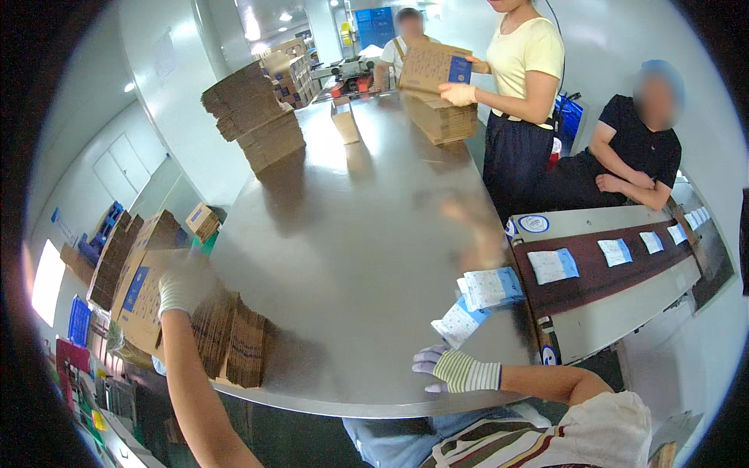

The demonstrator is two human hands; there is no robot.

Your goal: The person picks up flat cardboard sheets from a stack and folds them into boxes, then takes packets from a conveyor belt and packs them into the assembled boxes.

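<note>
My left hand point(186, 287), in a pale glove with a ribbed cuff, reaches to the far left. It is over a stack of flattened cardboard cartons point(234, 339) and beside a tan carton with a blue panel point(139, 292). Its fingers are smeared, so I cannot see whether it grips any cardboard. Close to the table's near edge, my right hand point(451, 368) wears a purplish glove with a green-striped cuff. Its fingers are apart and nothing shows in them. Just beyond lie several white-and-blue sachets point(460, 321), some overlapping point(491, 288).
A steel table point(374, 242) spans the middle. On the right, a dark conveyor belt point(601, 257) carries more sachets. Carton stacks stand at the table's far left point(269, 140) and far right point(445, 117). Beyond, a person holds a carton point(429, 69); another sits beside the belt. A blurred, hand-like shape crosses the table's right side.
</note>
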